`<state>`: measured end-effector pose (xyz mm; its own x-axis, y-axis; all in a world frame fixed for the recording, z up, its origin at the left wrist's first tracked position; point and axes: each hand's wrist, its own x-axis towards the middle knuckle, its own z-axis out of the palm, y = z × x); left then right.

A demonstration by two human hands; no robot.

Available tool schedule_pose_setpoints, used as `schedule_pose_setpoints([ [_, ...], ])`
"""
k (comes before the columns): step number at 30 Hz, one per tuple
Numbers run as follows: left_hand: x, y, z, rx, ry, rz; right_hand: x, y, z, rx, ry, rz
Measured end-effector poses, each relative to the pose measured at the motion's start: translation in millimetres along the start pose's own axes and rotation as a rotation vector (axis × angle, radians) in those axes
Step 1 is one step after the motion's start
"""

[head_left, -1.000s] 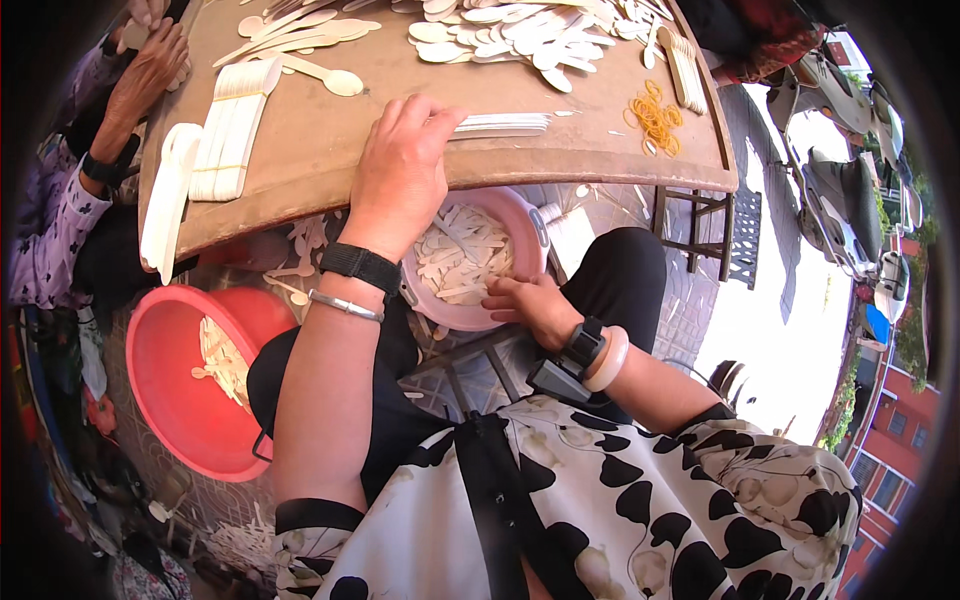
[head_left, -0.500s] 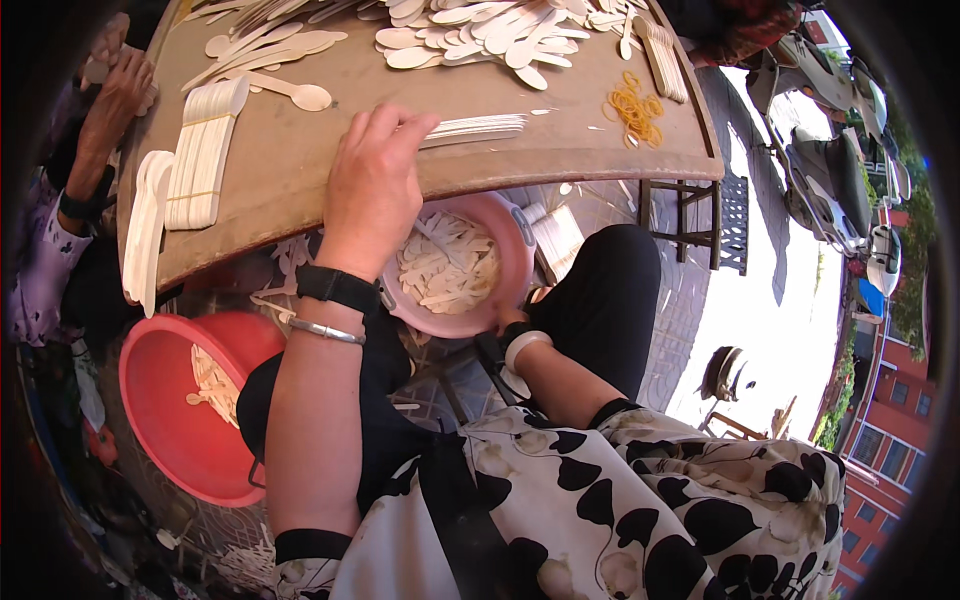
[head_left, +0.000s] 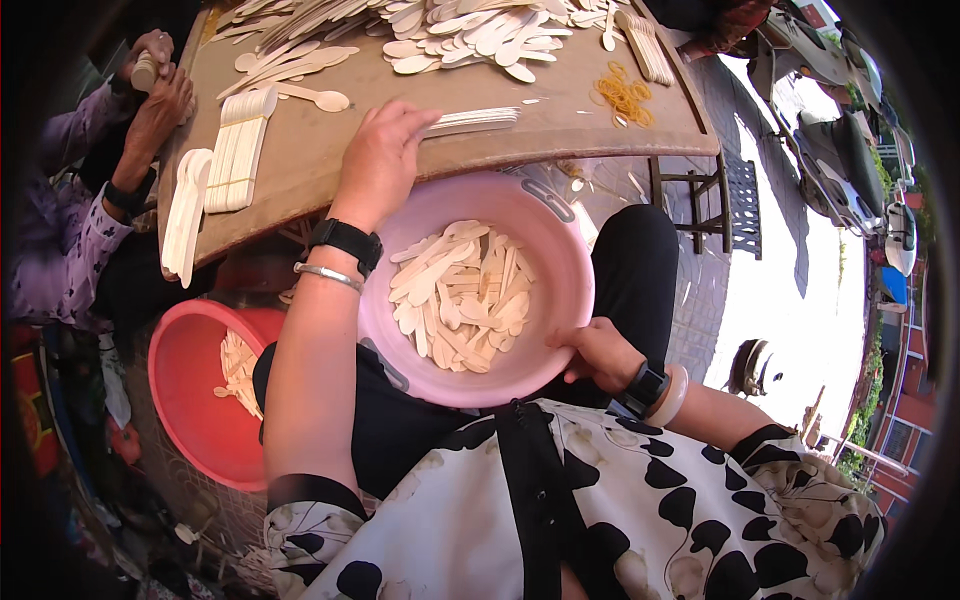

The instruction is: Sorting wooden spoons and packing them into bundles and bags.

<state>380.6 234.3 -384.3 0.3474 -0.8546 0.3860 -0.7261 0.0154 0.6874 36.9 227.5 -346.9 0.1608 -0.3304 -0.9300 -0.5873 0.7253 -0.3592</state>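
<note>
Your left hand (head_left: pixel 382 152) is touching the wooden stack (head_left: pixel 475 120) right of its bunched fingers, whether clamped unclear; your right hand (head_left: pixel 603 354) is gripping the pink basin (head_left: pixel 575 265), spoons (head_left: pixel 460 300) lying inside, left of those fingers.

My left grip (head_left: pixel 385 155) hides the left end of the stack of pale sticks (head_left: pixel 480 120), whose thin layers I cannot count. Fingertips of my right grip (head_left: pixel 605 355) are partly out of sight at the rim of the pink basin (head_left: pixel 565 270), and my left arm (head_left: pixel 318 380) blocks its upper left edge. Spoons (head_left: pixel 460 300) low in its pile lie buried. The heap of spoons (head_left: pixel 480 35) on the counter (head_left: pixel 310 150) is cut by the top border. My trouser leg (head_left: pixel 400 430) covers some of the red tub (head_left: pixel 190 400). The rubber bands (head_left: pixel 624 97) tangle too closely to separate. The co-worker's head is lost in darkness; the lower left corner is too dim to read.
</note>
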Motion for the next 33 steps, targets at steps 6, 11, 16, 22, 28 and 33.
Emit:
schedule_pose_setpoints([
  [6, 0, -18, -2, -0.068, -0.053, -0.052, -83, 17, -53, 0.074, 0.043, -0.142],
  [11, 9, -16, 1, -0.023, -0.054, 0.01, -162, 48, -99, 0.304, 0.164, -0.246],
  [16, 9, -33, 0, -0.007, -0.039, 0.026, -197, 71, -158, 0.6, 0.402, -0.559],
  [22, 13, -27, 6, 0.017, -0.036, -0.011, -132, 158, -303, 0.966, 0.252, -0.597],
  [28, 14, -26, 7, 0.015, -0.002, 0.045, 2, 219, -341, 0.981, 0.368, -0.348],
  [33, 4, -31, -2, -0.005, -0.028, 0.001, 129, 238, -314, 0.982, 0.408, -0.12],
])
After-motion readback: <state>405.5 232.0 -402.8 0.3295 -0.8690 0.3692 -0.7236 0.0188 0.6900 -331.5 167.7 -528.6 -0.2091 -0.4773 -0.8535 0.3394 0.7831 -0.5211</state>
